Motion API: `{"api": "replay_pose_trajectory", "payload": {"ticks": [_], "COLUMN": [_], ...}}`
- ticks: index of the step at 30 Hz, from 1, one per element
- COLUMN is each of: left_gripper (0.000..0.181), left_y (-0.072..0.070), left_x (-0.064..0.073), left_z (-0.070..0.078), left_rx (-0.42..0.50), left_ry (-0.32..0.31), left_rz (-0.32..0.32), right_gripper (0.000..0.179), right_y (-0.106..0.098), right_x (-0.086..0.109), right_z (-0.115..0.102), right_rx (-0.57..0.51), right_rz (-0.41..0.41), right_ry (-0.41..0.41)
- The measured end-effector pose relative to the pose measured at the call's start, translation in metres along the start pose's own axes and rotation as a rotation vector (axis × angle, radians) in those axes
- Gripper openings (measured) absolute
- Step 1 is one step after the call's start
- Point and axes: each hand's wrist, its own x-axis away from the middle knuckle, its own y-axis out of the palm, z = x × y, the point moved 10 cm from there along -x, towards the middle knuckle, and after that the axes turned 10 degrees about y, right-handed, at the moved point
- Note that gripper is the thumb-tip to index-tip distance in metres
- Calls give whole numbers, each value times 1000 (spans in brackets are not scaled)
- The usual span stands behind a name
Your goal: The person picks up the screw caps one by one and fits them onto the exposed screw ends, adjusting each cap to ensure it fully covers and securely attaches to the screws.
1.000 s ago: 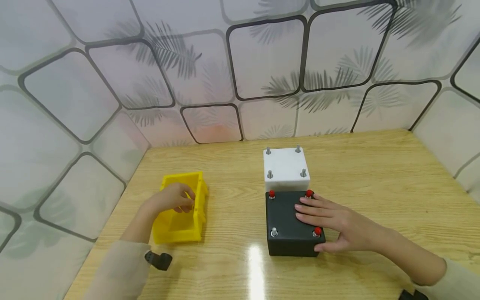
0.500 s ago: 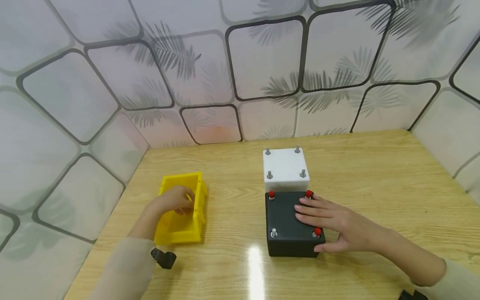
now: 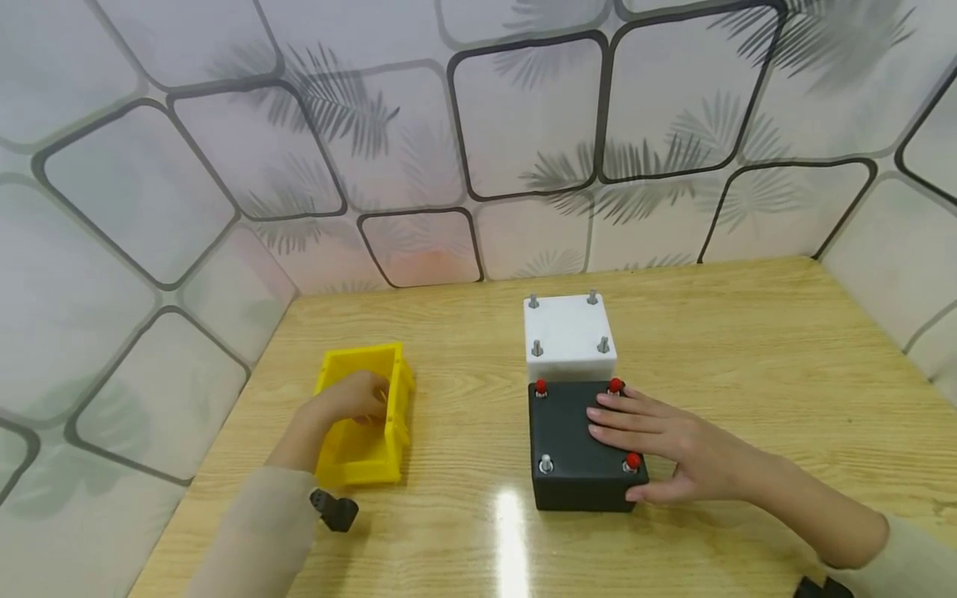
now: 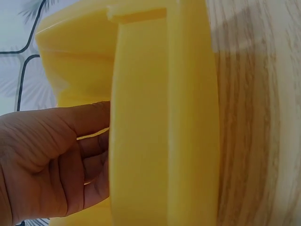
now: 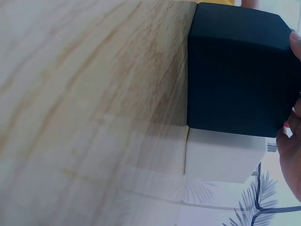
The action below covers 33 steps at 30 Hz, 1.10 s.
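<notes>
My left hand (image 3: 351, 399) reaches down into a yellow plastic bin (image 3: 357, 473) on the left of the table. Its fingertips are hidden behind the bin's wall (image 4: 146, 122) in the left wrist view, so I cannot tell whether they hold anything. My right hand (image 3: 673, 440) lies on a black block (image 3: 561, 423), fingers straight across its top and thumb at the near right corner. Red caps (image 3: 633, 461) cover three of the block's corner bolts. The near left bolt (image 3: 546, 463) shows bare metal.
Directly behind the black block stands a white block (image 3: 570, 328), with bare metal bolts (image 3: 537, 348) at its corners. Both sit on a wood-grain table (image 3: 463, 374). A patterned wall covering (image 3: 538, 116) rises at the back and sides.
My left hand has sunk deeper into the bin and shifted slightly right, its fingers now more hidden. The right hand and both blocks stay put.
</notes>
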Motion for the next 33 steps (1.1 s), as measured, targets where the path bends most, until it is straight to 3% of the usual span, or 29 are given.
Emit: {"api": "replay_pose_trajectory", "payload": {"ticks": [11,18,27,33], "left_gripper": [12,16,16,12], "left_y": [-2,-2,-1,0], "left_x": [1,5,6,8], "left_z": [-2,-11,-11,-9], "left_rx": [-54,-32,9,-30], "left_ry": [13,-67,-79,-75], "left_rz": [35,49,60,45], "right_gripper": [69,69,69,69], "right_y": [0,0,0,1], "right_x": [-2,-1,0,-1], "right_z": [1,2,2,2], "right_rx": [1,1,-3,-2], "right_rz": [-6,-5,-2,-7], "right_ry": [18,21,17,16]}}
